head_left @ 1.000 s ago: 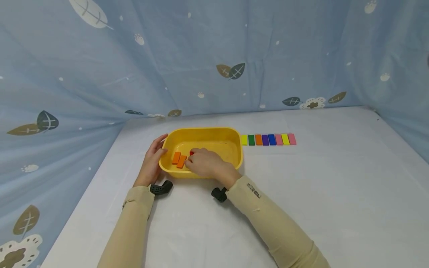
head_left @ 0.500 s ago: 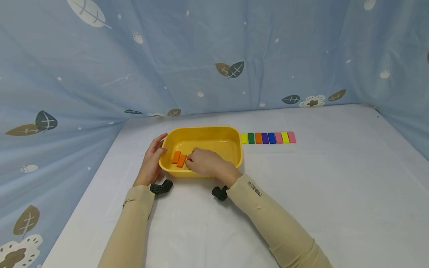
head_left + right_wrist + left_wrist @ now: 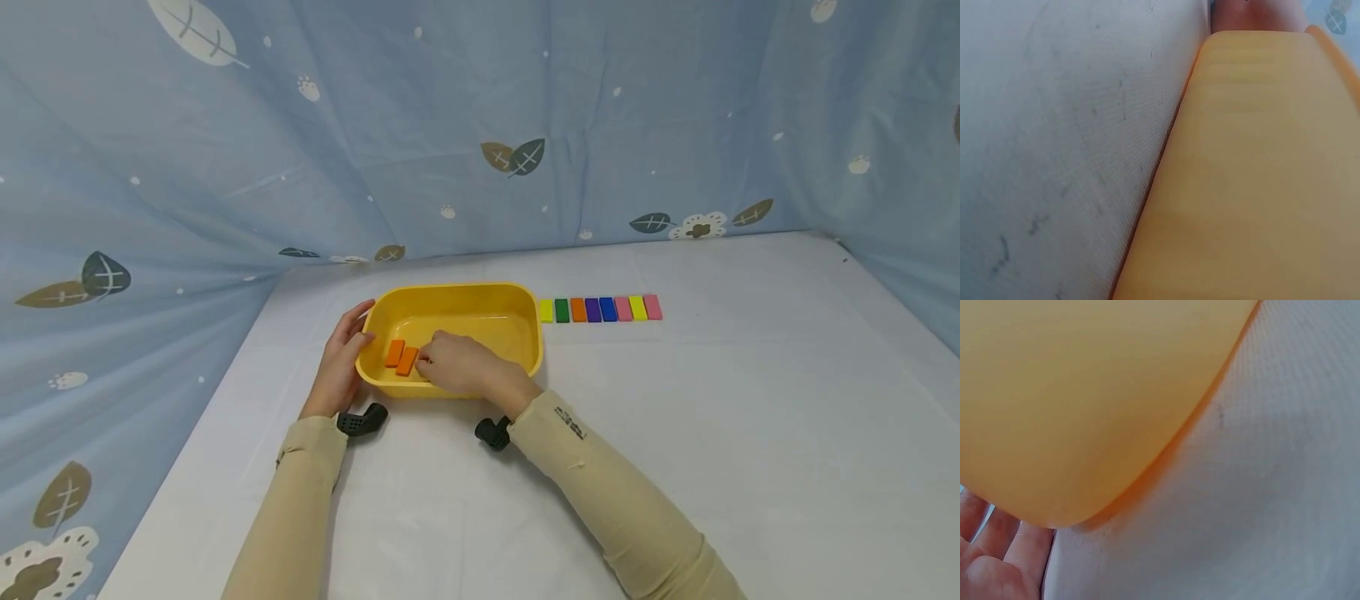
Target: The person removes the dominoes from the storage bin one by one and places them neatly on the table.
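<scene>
A yellow plastic tub (image 3: 480,329) stands on the white cloth. My left hand (image 3: 339,367) holds its left end, thumb at the rim and fingers along the outer wall; some of those fingers show beneath the tub in the left wrist view. Two orange blocks (image 3: 401,358) lie side by side inside, towards the left. Just right of them, my right hand (image 3: 461,364) reaches into the tub with curled fingers. Its fingertips are hidden, and so is anything between them. The right wrist view shows mainly the tub's outer wall (image 3: 1241,175).
A straight row of several coloured blocks (image 3: 601,309) runs rightward from the tub's right rim: yellow, green, orange, purple, blue and pink. White cloth (image 3: 720,417) covers the table, and a blue patterned curtain (image 3: 450,100) hangs behind and at the sides.
A bit of red block showing at my right fingertips a second ago is now hidden, as the fingers have curled in over it. The left hand, tub and block row stay put.
</scene>
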A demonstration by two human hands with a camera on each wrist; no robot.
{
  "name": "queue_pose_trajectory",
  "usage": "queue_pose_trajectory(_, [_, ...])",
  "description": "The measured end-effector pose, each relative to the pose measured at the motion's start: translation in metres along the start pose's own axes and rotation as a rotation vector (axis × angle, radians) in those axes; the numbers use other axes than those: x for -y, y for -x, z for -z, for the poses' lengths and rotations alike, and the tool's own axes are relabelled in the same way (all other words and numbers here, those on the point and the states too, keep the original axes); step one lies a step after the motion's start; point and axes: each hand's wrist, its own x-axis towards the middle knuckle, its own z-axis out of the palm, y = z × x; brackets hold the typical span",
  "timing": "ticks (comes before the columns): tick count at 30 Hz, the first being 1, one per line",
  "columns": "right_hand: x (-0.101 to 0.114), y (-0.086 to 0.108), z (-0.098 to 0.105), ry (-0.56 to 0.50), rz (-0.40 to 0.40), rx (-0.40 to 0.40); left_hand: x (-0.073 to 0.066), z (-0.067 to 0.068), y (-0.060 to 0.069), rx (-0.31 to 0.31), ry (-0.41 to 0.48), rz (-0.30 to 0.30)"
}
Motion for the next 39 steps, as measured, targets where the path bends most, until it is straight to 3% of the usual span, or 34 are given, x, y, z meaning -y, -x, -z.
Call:
queue_pose_trajectory(8, [0.0,-0.001,-0.001,-0.048,0.008,-0.002,0.013,0.006,-0.008,-0.008,0.015,-0.011])
queue_pose_trajectory(18, [-0.001,0.0,-0.001,-0.127,0.069,0.049,0.013,0.006,-0.007,-0.001,0.02,-0.019])
queue_pose_trajectory(28, [-0.004,0.001,-0.002,-0.155,0.016,0.096,0.012,0.006,-0.008,-0.005,0.023,-0.016])
queue_pose_trajectory(32, [-0.005,0.001,-0.001,-0.153,0.064,0.075,0.013,0.006,-0.009,0.004,0.027,-0.014])
queue_pose_trajectory(39, [-0.006,0.003,0.005,-0.154,0.246,0.015,0.013,0.005,-0.009,0.007,0.032,-0.013])
